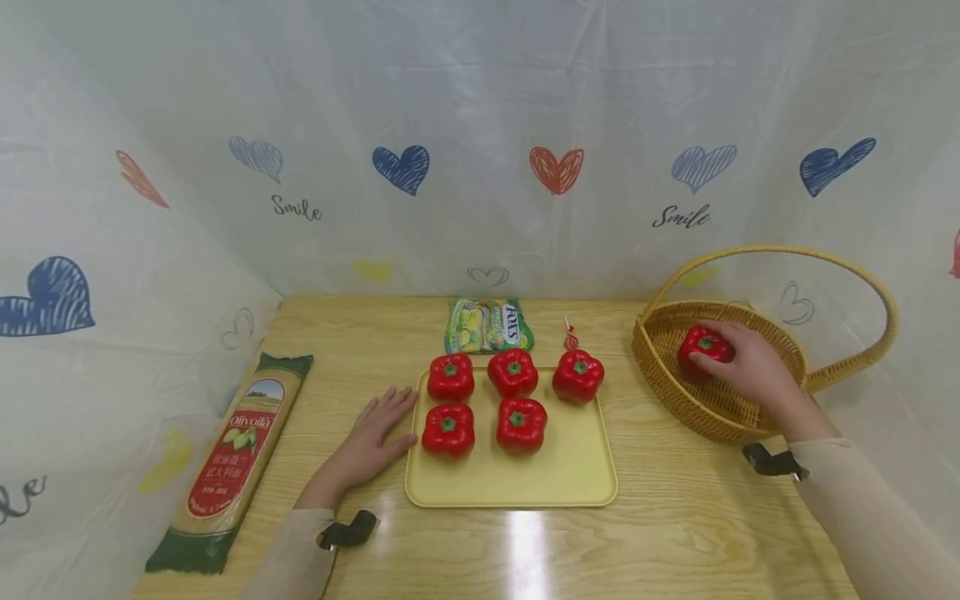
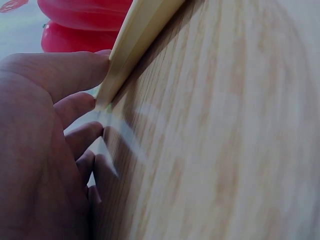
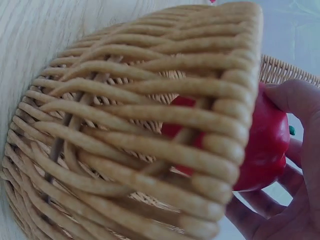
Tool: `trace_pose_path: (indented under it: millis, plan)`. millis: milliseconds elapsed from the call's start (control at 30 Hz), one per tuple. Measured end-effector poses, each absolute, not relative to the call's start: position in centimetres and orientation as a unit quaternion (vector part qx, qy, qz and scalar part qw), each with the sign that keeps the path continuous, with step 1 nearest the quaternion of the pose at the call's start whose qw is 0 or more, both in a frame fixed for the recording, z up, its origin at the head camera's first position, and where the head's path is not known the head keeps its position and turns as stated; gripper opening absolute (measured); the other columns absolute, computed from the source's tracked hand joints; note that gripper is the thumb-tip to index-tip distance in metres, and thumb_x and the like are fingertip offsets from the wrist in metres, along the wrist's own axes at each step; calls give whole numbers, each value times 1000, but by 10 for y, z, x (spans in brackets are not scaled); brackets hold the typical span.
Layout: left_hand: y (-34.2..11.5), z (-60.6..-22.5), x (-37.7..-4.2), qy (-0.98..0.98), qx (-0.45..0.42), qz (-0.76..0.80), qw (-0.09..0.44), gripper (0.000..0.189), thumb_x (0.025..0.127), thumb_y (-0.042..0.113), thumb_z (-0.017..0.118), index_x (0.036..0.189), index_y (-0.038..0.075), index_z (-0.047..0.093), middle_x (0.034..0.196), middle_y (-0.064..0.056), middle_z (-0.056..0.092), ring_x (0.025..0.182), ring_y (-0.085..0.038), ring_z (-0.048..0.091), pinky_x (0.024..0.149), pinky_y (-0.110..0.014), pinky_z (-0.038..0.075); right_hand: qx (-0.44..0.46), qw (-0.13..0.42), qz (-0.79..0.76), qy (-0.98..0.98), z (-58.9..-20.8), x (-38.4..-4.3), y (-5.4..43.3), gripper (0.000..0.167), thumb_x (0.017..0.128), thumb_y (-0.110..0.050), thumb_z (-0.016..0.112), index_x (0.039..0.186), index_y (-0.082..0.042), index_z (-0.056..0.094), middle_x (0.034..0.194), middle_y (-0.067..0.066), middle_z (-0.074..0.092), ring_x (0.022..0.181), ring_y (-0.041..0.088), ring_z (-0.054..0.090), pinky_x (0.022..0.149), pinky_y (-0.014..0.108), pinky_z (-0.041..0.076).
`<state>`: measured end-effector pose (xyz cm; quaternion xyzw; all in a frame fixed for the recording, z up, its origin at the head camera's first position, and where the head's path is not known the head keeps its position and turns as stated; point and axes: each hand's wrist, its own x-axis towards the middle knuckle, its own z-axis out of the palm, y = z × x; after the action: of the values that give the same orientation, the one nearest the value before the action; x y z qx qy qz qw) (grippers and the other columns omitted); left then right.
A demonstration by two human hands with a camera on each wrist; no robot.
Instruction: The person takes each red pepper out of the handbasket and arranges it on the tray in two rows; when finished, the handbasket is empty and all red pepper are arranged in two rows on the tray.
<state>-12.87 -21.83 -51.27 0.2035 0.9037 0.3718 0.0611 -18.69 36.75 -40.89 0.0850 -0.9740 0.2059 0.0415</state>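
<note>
In the head view my right hand [image 1: 742, 362] grips a red bell pepper [image 1: 705, 352] inside the wicker basket [image 1: 675, 406]. The right wrist view shows thumb and fingers round this pepper [image 3: 262, 140], partly hidden behind the woven rim [image 3: 235, 115]. My left hand [image 1: 372, 442] lies with fingers extended at the left edge of a yellow tray [image 1: 517, 487]. Up close in the left wrist view, the thumb and a fingertip touch the tray's rim [image 2: 125, 55]. Several more red bell peppers [image 1: 521, 425] sit on the tray in two rows, green stems up.
A long pack of spaghetti [image 1: 236, 454] lies at the left. Behind the tray are a green Fox's candy bag [image 1: 487, 326] and a small red lollipop [image 1: 571, 340]. The basket's tall handle [image 1: 780, 250] arches above it. A hanging sheet [image 1: 480, 225] with printed hearts borders the table.
</note>
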Motion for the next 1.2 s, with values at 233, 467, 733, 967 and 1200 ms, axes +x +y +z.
trace_pose_path:
  millis: [233, 467, 733, 967, 1200]
  plan:
    - [-217, -510, -128, 903, 204, 374, 60, 68, 100, 35, 64, 158, 10, 39, 165, -12, 29, 155, -36, 12, 126, -53, 0, 91, 57, 206, -973, -408, -183, 366, 62, 97, -34, 71, 143, 3, 51, 132, 35, 51, 114, 53, 48, 86, 72, 47]
    - [-218, -510, -128, 903, 203, 374, 59, 68, 100, 35, 65, 158, 11, 39, 165, -11, 29, 156, -35, 12, 126, -52, 0, 86, 55, 212, -972, -404, -178, 363, 62, 97, -34, 70, 144, 2, 50, 136, 34, 49, 116, 53, 46, 85, 74, 48]
    - [-219, -514, -129, 904, 202, 371, 59, 69, 99, 39, 64, 158, 13, 39, 166, -10, 29, 156, -34, 12, 126, -52, 1, 80, 57, 215, -972, -400, -172, 356, 62, 97, -34, 71, 144, 0, 50, 139, 34, 48, 119, 54, 43, 86, 76, 46]
    - [-220, -515, -129, 904, 203, 372, 58, 69, 99, 39, 65, 158, 12, 40, 165, -10, 30, 156, -34, 13, 126, -51, 1, 86, 75, 218, -969, -396, -167, 352, 59, 95, -28, 73, 144, -1, 51, 140, 33, 48, 122, 54, 42, 89, 76, 43]
    - [-220, -516, -129, 904, 204, 371, 58, 69, 100, 39, 64, 158, 13, 39, 166, -10, 29, 156, -34, 12, 126, -51, 0, 92, 90, 227, -965, -392, -162, 349, 58, 94, -26, 75, 142, -3, 53, 138, 30, 50, 121, 51, 43, 87, 75, 45]
